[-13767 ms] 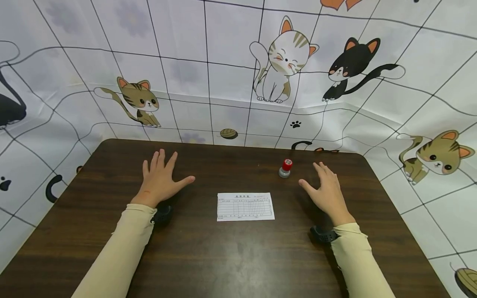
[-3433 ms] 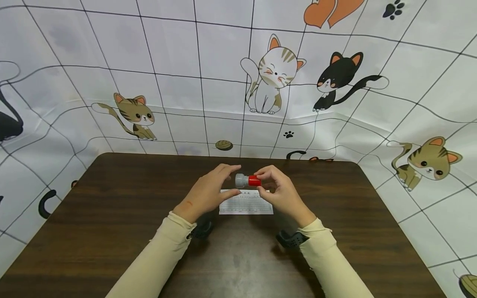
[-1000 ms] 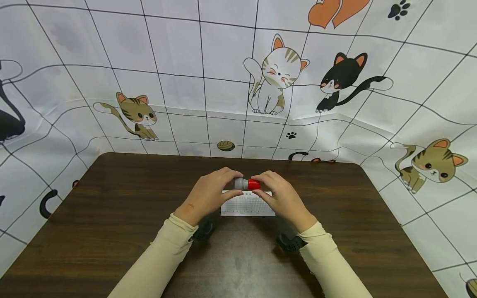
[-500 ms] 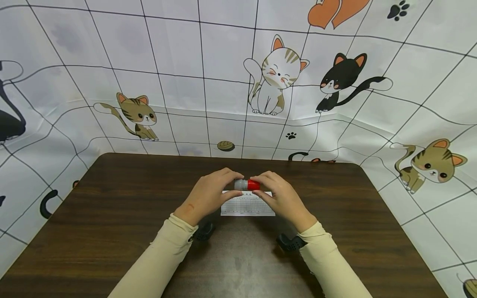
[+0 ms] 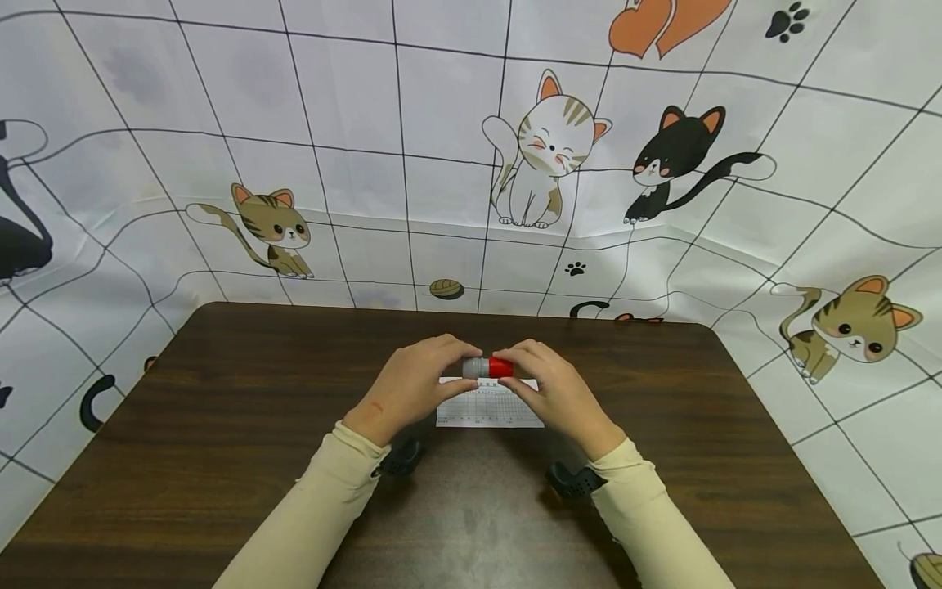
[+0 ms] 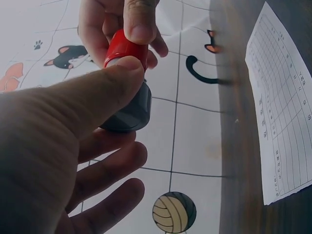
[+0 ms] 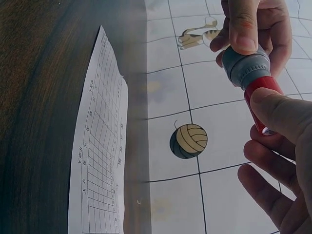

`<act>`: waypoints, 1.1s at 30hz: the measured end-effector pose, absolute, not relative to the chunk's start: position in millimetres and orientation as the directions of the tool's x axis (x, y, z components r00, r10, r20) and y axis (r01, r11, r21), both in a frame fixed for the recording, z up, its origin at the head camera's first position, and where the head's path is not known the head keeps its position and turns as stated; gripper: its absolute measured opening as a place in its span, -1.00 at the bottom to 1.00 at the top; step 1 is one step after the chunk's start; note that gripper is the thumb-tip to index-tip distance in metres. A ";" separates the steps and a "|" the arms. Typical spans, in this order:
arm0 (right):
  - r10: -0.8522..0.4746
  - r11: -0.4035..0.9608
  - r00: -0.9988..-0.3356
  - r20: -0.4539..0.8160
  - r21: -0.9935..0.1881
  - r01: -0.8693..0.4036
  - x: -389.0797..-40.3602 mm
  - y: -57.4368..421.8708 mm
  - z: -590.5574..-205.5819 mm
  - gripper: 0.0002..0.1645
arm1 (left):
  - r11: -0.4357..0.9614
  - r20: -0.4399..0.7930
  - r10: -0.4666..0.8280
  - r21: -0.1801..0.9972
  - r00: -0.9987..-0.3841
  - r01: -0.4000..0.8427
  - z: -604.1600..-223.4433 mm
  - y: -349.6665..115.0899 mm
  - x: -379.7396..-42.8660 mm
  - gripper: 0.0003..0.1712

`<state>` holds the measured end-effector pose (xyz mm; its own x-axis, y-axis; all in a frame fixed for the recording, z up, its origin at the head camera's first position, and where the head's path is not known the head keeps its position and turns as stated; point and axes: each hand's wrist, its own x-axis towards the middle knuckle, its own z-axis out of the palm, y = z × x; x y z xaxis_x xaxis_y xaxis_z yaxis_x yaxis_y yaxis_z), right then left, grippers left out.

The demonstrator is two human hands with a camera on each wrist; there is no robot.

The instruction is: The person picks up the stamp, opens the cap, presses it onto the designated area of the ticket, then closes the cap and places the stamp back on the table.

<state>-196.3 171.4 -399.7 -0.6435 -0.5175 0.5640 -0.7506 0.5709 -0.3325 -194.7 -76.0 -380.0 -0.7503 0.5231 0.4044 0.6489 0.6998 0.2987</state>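
Observation:
A small stamp (image 5: 500,367) with a red handle and a grey cap (image 7: 247,67) is held sideways above the table, between both hands. My left hand (image 5: 418,378) pinches the grey cap between thumb and fingers, its other fingers spread loosely in the left wrist view. From the other side, my right hand (image 5: 558,383) pinches the red handle (image 6: 127,48). Red and grey parts are joined in line. Behind and below the hands lies a white printed form (image 5: 489,406) with a ruled grid, its upper edge partly hidden by the fingers.
The dark brown wooden table (image 5: 257,458) extends around the hands. Behind it and at both sides hangs a white sheet (image 5: 353,90) printed with cats and grid lines. A black band (image 5: 574,481) sits at the right wrist.
Earlier the stamp stood upright on the table, both hands apart. Later the right hand held it up by the red handle; since then the left fingers have closed on the grey cap.

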 end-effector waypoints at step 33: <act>-0.481 0.591 -0.667 0.568 -0.351 -0.726 -196.5 170.2 -400.8 -0.56 | 0.702 0.469 0.484 0.296 -0.739 0.648 -382.2 -74.8 -195.0 -0.50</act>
